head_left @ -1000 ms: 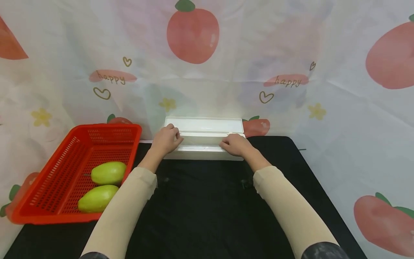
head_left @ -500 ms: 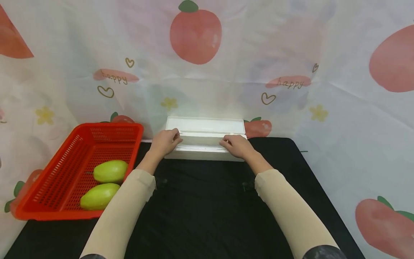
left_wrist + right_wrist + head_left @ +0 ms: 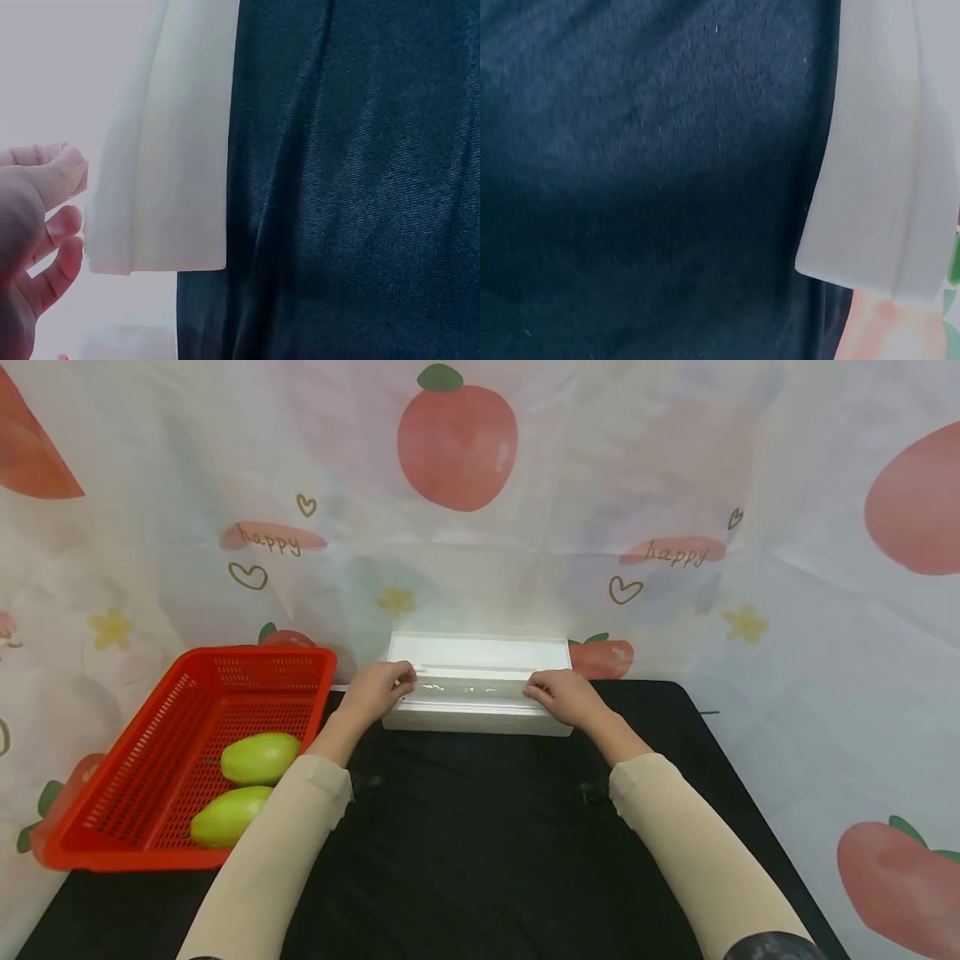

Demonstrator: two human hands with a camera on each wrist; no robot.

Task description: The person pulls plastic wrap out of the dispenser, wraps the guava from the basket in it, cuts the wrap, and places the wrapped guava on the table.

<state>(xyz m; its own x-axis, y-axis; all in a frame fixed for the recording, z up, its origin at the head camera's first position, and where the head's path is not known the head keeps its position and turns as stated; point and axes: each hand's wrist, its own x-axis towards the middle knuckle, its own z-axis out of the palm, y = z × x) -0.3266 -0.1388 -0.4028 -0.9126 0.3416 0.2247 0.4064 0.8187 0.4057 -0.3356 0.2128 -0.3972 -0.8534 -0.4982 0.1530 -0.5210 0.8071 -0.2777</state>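
A long white box (image 3: 476, 720), like a cling film dispenser, lies at the table's back edge with its lid (image 3: 480, 652) raised. Clear plastic film (image 3: 480, 690) shows as small glints across its opening. At the film's left end, my left hand (image 3: 375, 689) pinches with thumb and forefinger over the box; the left wrist view shows the fingertips together beside the box wall (image 3: 180, 187). My right hand (image 3: 566, 695) pinches the film's right end, thumb toward the middle. The right wrist view shows the box's front (image 3: 870, 172) but not those fingers.
A red plastic basket (image 3: 150, 860) stands on the left of the black-covered table (image 3: 480, 860), with two green oval fruits (image 3: 261, 758) inside, close to my left forearm. A fruit-printed curtain (image 3: 480, 568) hangs right behind the box.
The hands have moved slightly apart, the right one going rightward. Glints on the film between them have appeared. The basket and its fruits stay put, while the head view shifts a little.
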